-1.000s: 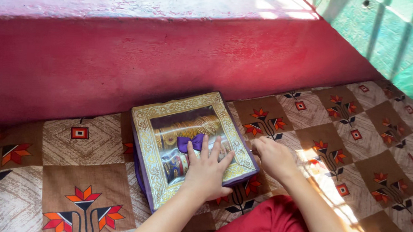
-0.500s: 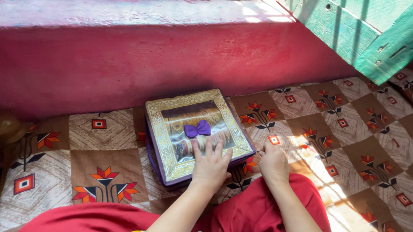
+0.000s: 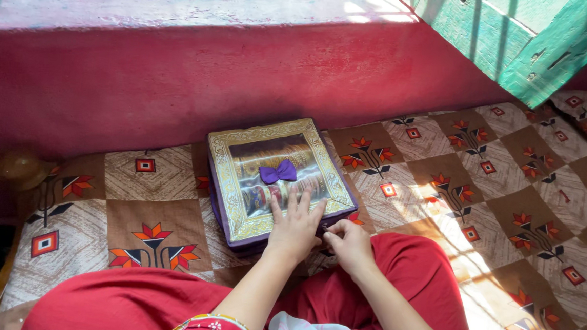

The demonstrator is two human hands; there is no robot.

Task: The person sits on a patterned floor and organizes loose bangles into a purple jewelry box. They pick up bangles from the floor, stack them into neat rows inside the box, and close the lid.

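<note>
Gold-framed square box (image 3: 276,177), purple sides, clear window lid with a purple bow (image 3: 278,172) at its centre, sits flat on the patterned mat (image 3: 510,178) just left of frame centre, near the red wall (image 3: 244,80). Stacked bangle-like things show through the window, blurry.

Left hand (image 3: 295,230) lies palm down on the lid's lower right part, fingers spread apart and flat, pressing, not gripping. Right hand (image 3: 351,247) is at the box's lower right corner, fingers curled together and pinched at the edge, likely on a zip pull or clasp; the pinched part is too small to tell.

Step in hand, as I judge it: steadying the box with one hand while the other works the side closure at the corner. Next move likely calls for a steady pull along the box edge with the lid held down so the box does not slide on the cloth.

Red trouser legs (image 3: 402,273) fill the lower frame. Green wooden shutter (image 3: 518,43) upper right. Pale ledge (image 3: 181,8) along the top. Round brownish object (image 3: 22,167) at far left, unclear.
</note>
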